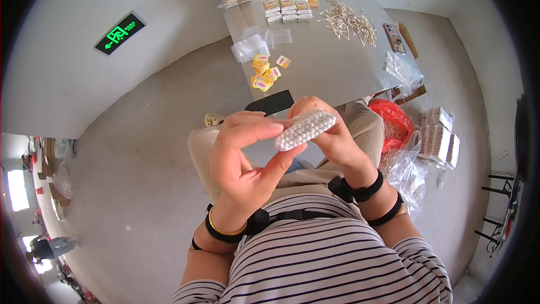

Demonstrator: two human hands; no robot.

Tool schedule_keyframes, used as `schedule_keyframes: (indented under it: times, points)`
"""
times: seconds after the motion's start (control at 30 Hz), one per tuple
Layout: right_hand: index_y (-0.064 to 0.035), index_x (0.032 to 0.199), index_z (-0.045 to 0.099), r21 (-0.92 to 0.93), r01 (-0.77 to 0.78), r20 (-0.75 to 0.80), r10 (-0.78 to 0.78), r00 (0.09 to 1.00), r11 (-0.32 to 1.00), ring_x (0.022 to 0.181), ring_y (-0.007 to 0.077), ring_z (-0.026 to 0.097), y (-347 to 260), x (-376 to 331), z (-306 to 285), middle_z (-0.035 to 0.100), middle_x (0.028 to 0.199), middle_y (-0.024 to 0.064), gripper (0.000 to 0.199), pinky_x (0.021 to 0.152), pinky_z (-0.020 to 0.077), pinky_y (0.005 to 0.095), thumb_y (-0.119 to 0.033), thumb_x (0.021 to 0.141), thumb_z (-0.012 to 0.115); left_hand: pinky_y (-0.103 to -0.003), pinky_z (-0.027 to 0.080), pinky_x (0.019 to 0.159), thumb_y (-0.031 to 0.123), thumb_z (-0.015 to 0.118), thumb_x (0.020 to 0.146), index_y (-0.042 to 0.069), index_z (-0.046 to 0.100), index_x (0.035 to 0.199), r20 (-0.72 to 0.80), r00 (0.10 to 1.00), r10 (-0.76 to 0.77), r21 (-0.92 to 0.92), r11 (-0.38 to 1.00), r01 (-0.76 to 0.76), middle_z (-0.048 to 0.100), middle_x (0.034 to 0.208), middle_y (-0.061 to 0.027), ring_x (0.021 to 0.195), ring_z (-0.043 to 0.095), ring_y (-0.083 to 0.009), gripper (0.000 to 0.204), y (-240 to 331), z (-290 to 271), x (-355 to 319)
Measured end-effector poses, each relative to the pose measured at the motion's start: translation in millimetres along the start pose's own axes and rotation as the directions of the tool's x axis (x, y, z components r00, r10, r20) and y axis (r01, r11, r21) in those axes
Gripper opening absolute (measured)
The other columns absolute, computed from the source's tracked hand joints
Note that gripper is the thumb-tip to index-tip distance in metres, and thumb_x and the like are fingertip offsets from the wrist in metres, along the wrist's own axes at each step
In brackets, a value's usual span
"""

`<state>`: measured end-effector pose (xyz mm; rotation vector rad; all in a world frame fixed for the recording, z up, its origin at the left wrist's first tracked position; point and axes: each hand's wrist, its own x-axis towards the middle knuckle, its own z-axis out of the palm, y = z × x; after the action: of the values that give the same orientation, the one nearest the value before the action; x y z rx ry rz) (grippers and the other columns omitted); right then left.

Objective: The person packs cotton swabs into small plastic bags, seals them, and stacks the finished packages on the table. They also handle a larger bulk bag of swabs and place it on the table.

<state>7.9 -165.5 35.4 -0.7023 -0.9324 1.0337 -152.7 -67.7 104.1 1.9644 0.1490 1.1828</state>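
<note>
A clear pack of cotton swabs point(306, 129) is held up over my lap, its many white tips facing me. My left hand point(244, 146) pinches the pack's left end between thumb and fingers. Around the right end and far side, my right hand point(332, 129) is closed on the same pack. Beyond my hands, a small pile of yellow cards point(263, 73) lies near the left edge of the metal table point(320, 62). Clear plastic bags point(251, 48) lie just behind those cards.
Finished-looking swab packs point(287, 8) stand in rows at the table's back, beside loose cotton swabs point(351, 22). A phone point(395, 38) lies at the right edge. On the floor to the right are a red plastic bag point(391, 124) and stacked bundles point(439, 135).
</note>
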Motion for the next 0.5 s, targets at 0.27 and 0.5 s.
schedule_keyframes:
  times: [0.27,0.5]
  points:
    - [-0.0024,0.113,0.061,0.055,-0.007,0.007,0.006,1.0,0.998,0.107,0.0126,0.059,1.8,-2.0,3.0,0.06,0.112,0.0039,0.013,0.095,0.0474,0.0308,-0.003,0.1,0.062,-0.042,0.054,0.087,0.002,0.083,0.08,0.007,0.058,0.116,0.052,0.97,0.237,0.232,0.942,-0.243,0.065,0.103,-0.0079,0.087,0.069,-0.0215,0.044,3.3,0.7,3.2]
    - [-0.0037,0.112,0.06,0.052,-0.03,0.019,0.029,0.999,0.998,0.107,0.0116,0.058,3.0,-3.9,2.4,0.059,0.114,0.0031,0.012,0.096,0.0476,0.0299,-0.004,0.1,0.062,-0.031,0.058,0.077,0.008,0.084,0.077,0.016,0.073,0.113,0.127,0.931,0.343,0.449,0.817,-0.363,0.065,0.101,0.0009,0.086,0.068,-0.0143,0.038,3.3,1.3,3.0]
